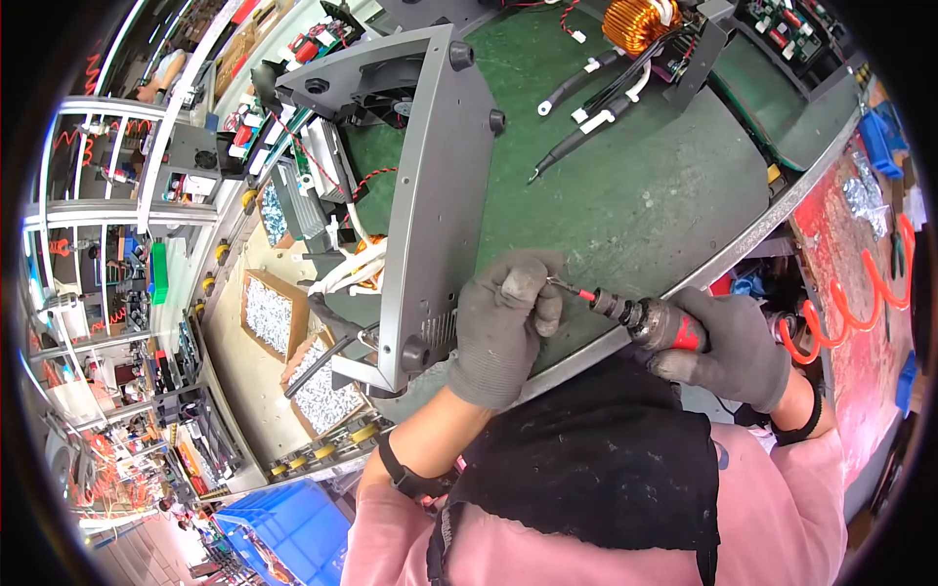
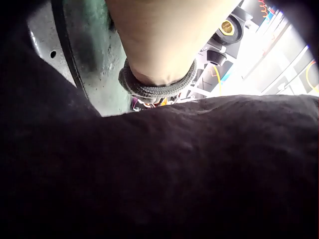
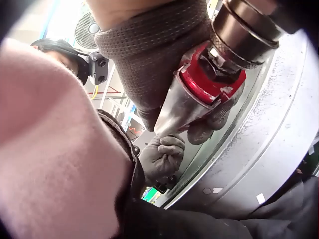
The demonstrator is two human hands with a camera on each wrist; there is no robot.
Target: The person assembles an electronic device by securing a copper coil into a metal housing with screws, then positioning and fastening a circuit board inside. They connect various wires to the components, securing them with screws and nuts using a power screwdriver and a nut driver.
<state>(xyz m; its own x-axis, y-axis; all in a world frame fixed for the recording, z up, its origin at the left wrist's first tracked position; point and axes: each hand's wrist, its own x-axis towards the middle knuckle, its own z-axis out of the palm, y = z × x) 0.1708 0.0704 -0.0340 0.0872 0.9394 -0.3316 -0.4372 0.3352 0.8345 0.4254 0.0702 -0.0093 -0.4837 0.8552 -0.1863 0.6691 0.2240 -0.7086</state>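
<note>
My gloved left hand [image 1: 503, 327] is beside the front of the grey metal casing [image 1: 435, 215], fingers curled in toward the thumb. Its fingertips meet the tip of a driver bit [image 1: 575, 290], pinching a small silver piece there, mostly hidden by the glove. My gloved right hand [image 1: 728, 347] grips a pneumatic screwdriver [image 1: 669, 325] with a red band, pointed left at the other hand. In the right wrist view, the screwdriver's red and silver body [image 3: 199, 89] lies in the right palm, and the curled left hand [image 3: 162, 157] shows beyond. Black cloth [image 2: 174, 169] covers much of the left wrist view.
Cables with lugs [image 1: 586, 127] and a copper coil [image 1: 635, 27] lie at the back of the green bench top [image 1: 625, 205]. Boxes of small screws [image 1: 269, 317] stand left of the casing. A red coiled hose [image 1: 870, 293] hangs at right; a blue crate [image 1: 283, 532] is lower left.
</note>
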